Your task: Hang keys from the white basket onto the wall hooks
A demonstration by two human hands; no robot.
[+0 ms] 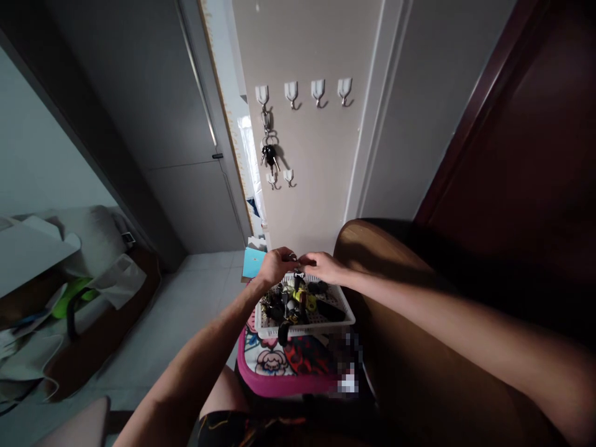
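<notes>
My left hand point(278, 264) and my right hand point(320, 266) meet above the far edge of a white plastic basket point(305, 331). The fingers of both are closed in a pinch on a small metal key ring point(293, 256); what hangs from it merges with the pile below. Inside the basket lies a heap of keys point(286, 301), with black fobs, a yellow-green item point(305, 301) and a long black object point(330, 310). One black fob point(283, 333) droops over the near rim.
Ahead, a panel carries several white hooks point(318, 92), and a bunch of keys point(269, 154) hangs from the leftmost upper one. The basket rests on a pink patterned case point(274, 383). A brown curved furniture piece point(372, 261) stands at right, a blue box point(252, 262) at left.
</notes>
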